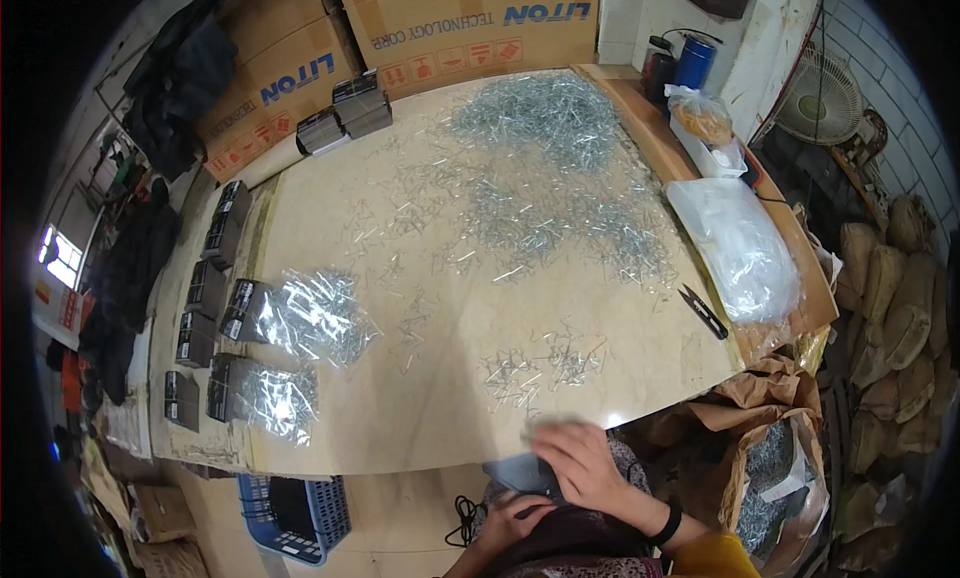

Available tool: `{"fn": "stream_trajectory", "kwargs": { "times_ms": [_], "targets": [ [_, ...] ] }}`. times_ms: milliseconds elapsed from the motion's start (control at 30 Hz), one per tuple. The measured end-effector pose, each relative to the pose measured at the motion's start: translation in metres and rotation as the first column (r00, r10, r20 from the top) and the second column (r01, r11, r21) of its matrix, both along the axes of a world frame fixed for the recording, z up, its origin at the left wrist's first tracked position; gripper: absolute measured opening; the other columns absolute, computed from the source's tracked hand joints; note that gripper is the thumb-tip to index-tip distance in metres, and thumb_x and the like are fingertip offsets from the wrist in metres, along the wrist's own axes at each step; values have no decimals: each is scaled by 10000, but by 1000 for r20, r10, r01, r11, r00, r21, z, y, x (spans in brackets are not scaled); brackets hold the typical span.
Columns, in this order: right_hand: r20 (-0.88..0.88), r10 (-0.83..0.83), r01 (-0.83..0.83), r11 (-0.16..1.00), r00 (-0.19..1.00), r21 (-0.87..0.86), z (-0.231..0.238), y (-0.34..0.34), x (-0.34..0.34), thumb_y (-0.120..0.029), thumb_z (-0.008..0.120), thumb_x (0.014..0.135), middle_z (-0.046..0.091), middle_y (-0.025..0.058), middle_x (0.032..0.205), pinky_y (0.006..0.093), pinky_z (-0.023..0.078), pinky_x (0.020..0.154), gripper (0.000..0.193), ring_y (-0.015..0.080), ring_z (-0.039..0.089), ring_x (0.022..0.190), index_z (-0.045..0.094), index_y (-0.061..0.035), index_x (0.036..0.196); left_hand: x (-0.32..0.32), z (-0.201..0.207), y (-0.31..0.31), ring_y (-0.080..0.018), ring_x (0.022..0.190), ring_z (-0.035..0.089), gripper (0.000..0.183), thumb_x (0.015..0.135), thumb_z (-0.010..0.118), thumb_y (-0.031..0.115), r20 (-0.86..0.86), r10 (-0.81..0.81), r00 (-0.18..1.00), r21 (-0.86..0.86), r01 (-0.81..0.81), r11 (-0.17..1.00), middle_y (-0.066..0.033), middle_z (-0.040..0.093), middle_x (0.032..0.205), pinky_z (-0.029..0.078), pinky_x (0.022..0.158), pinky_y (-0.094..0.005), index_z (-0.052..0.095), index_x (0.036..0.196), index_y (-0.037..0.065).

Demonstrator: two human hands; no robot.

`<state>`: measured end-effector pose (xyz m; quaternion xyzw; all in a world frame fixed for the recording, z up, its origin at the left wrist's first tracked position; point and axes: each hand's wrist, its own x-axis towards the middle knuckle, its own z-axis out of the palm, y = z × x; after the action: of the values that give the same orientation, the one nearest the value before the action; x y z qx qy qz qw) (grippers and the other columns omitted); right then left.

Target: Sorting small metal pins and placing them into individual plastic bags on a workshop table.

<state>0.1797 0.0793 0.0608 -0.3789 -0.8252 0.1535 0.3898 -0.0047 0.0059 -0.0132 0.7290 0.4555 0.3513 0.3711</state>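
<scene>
At the table's near edge, my left hand [514,518] is closed on the lower part of a small grey-blue plastic bag [522,474] in my lap. My right hand [580,466] is just above and right of it, over the table edge. Its fingers are bent, the tips smeared by motion, so whether they hold anything is unclear. A small group of thin bent metal wire pieces [545,363] lies just beyond my hands. Farther back are a loose spread of the same pieces [560,218] and a dense heap [545,113].
On the left, filled clear bags [325,318] lie beside several dark card stacks [195,338]. Black thread snips [704,312] and clear plastic bags [735,248] are at the right. A blue basket [335,523] stands below; a paper sack of wire pieces [735,498] is lower right.
</scene>
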Motion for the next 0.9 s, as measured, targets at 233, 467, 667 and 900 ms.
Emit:
{"fn": "stream_trajectory", "kwargs": {
  "times_ms": [233, 467, 667, 900],
  "targets": [
    [311, -141, 152, 988, 940, -13, 18, 28, -16, -244, 672, 850, 545, 87, 1324, 442, 362, 969, 441, 252, 507, 1196, 590, -68, 1246, -4, -8, -1, -176, 719, 629, 106, 768, 787, 160, -61, -35, 998, 79, 40, 996, 45, 703, 933, 526, 652, -305, 740, 852, 117],
    [255, -222, 230, 973, 941, -1, 6, 12, 0, -178, 633, 854, 556, 50, 1327, 447, 325, 954, 411, 230, 498, 1210, 594, -94, 1255, -4, -13, 0, -162, 722, 624, 89, 777, 766, 140, -107, -55, 993, 170, 73, 983, 50, 692, 961, 527, 637, -288, 746, 864, 140],
    [335, -237, 255, 967, 912, -9, 14, 17, 14, -10, 570, 763, 577, 22, 1310, 443, 310, 946, 485, 225, 504, 1203, 615, -95, 1238, -6, -11, 0, -163, 726, 626, 100, 781, 764, 136, -179, -81, 981, 190, 115, 975, 45, 694, 957, 535, 642, -283, 743, 878, 126],
    [386, -225, 221, 974, 895, 55, 19, 10, 13, -29, 562, 828, 564, 33, 1247, 447, 298, 940, 468, 215, 505, 1151, 623, -202, 1258, -6, -12, 2, -175, 728, 621, 112, 785, 761, 134, -220, -82, 972, 233, 133, 963, 37, 692, 968, 543, 643, -288, 742, 892, 108]
  ]
}}
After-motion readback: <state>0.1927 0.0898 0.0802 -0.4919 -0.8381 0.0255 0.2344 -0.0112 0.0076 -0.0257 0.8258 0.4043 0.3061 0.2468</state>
